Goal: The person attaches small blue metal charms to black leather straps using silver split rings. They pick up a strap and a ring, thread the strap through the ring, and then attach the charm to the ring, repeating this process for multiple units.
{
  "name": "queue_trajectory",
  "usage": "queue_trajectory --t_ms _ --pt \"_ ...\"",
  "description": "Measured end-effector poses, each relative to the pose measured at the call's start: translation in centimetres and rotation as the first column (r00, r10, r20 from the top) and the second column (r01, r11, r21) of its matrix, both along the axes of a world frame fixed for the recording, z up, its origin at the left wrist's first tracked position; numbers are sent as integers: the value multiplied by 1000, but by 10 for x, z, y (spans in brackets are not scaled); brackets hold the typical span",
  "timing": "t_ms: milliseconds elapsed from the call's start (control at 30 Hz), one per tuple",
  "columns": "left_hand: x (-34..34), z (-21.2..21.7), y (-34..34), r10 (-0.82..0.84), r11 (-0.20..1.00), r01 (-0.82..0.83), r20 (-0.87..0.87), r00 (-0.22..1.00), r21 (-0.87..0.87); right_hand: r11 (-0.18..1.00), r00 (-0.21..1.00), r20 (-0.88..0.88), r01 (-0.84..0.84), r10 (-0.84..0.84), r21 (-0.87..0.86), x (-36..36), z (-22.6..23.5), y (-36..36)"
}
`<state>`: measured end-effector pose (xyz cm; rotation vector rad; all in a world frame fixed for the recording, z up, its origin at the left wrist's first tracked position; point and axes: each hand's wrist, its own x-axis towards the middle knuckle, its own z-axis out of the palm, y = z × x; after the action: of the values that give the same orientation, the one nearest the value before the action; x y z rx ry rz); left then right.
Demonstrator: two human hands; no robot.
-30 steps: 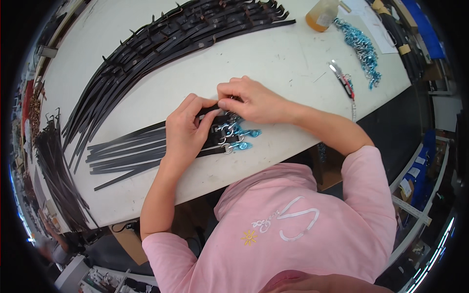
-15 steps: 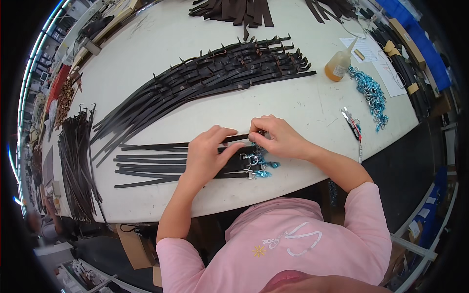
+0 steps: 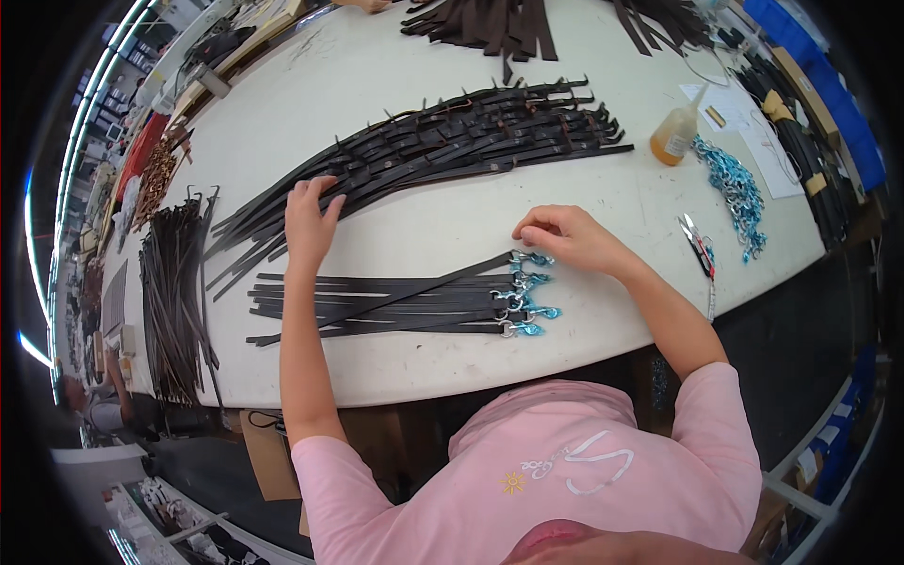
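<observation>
Several narrow dark straps (image 3: 443,311) lie side by side on the table in front of me. Their right ends carry metal rings and clips partly wrapped in blue film (image 3: 530,313). One strap (image 3: 428,287) crosses slantwise over the others. Just above its ringed end is my right hand (image 3: 563,237), fingers loosely bent and nothing visible in them. My left hand (image 3: 311,218) hovers at the near edge of a large fanned pile of dark straps with buckle prongs (image 3: 452,132). Its fingers are apart and appear to hold nothing.
An amber bottle with a pointed nozzle (image 3: 674,137) stands at the right, beside a heap of blue-wrapped rings (image 3: 734,193). Snips (image 3: 697,243) lie nearer. Another strap bundle (image 3: 174,301) hangs over the left edge. Brown strips (image 3: 485,28) lie at the back.
My left hand has moved left and away, up to the fanned pile. My right hand has let go of the strap, which now lies slantwise across the others.
</observation>
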<state>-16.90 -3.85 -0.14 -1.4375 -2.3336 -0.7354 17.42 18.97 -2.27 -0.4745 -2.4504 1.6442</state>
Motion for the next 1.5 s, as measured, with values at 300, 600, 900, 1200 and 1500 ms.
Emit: queue_trajectory --t_ms 300,600,900,1200,1500 --pt "-51 -27 -38 -89 996 72 347 934 60 848 911 -135 412 -390 333 112 19 47" --pt "158 66 14 -357 934 309 419 835 181 143 477 -200 591 -856 794 233 -1 134" --pt "173 4 33 -329 914 397 731 597 87 43 489 -314 589 -814 807 232 -22 163" --pt "173 -4 32 -402 908 396 550 732 137 399 332 -614 916 -716 29 175 69 150" --pt "164 -4 28 -339 921 378 674 656 95 895 988 -87 77 -127 -439 -6 52 3"
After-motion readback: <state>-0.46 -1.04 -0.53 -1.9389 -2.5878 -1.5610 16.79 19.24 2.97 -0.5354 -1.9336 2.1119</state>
